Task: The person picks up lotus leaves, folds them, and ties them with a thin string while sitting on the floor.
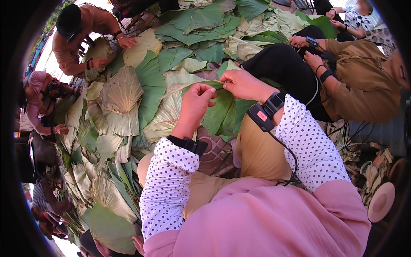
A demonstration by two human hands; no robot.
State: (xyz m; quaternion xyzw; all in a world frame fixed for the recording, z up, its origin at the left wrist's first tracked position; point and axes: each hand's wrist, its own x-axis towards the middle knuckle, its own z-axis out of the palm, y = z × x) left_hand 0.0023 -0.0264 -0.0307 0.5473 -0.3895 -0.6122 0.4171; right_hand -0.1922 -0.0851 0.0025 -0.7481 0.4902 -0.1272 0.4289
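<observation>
A green lotus leaf (220, 112) hangs in front of my knees, its upper edge folded into a narrow strip. The thumb and index finger of my right hand (246, 84) pinch that edge near its top. My left hand (196, 104) is just left of the pinch, its fingers curled and the thumb near the index fingertip. Its fingers overlap the leaf's upper edge, but whether they grip it I cannot tell. Beneath and beyond both hands lie pale, dry lotus leaves (168, 114) and a broad green leaf (149, 88).
Leaves spread over the patterned paving (213, 149). A person in brown (359, 80) sits close on my right; another person (80, 38) bends over leaves at upper left. More people sit along the left. At right are dry leaf scraps (375, 173) and a round pale disc (381, 202).
</observation>
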